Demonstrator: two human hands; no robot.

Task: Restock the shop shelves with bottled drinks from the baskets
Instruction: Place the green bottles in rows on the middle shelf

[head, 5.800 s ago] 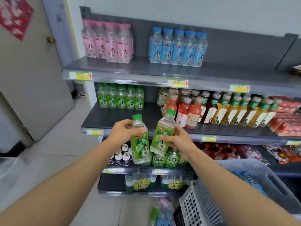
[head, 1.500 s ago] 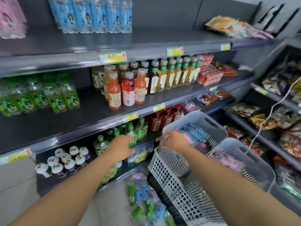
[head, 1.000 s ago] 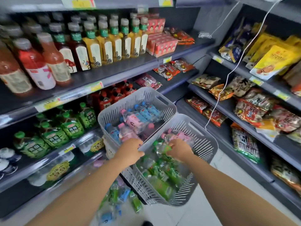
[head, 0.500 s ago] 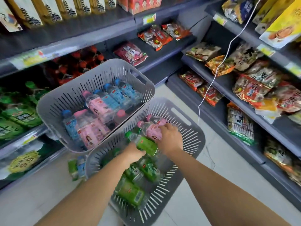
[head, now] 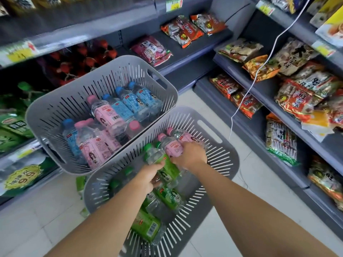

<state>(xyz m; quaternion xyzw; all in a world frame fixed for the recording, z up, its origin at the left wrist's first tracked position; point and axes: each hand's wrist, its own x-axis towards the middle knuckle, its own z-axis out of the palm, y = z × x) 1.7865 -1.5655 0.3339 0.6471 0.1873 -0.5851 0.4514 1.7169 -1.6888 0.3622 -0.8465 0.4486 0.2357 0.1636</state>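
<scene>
Head view: at far left, blurred green bottles stand on a low shelf. That is where stock like this goes.

**Risks**
- The far basket is tilted and loaded with pink and blue bottles. Its rim overlaps the near basket, and I cannot tell what it rests on. A knock from a rising arm might tip it and spill bottles.
- The left hand has its fingers curled round a green bottle in the near basket.
- The right hand grips a pink bottle. It touches the green one.
- Both lie among loose bottles. Lifting the two together could drag neighbours along, or a smooth wrap could slip in a one-handed hold.
- A white cable hangs across the right-hand shelves towards the floor. A swinging elbow or bottle could snag it.

**Writing**
- A yellow sticker at lower left reads "9.9".
- A yellow price strip carries a red arrow, and its print is blurred.
- The bottle labels show a small portrait, and one pink label has a barcode. The text is too small to read.
- The snack packets at right bear Chinese characters. "旺" is legible on several.
</scene>
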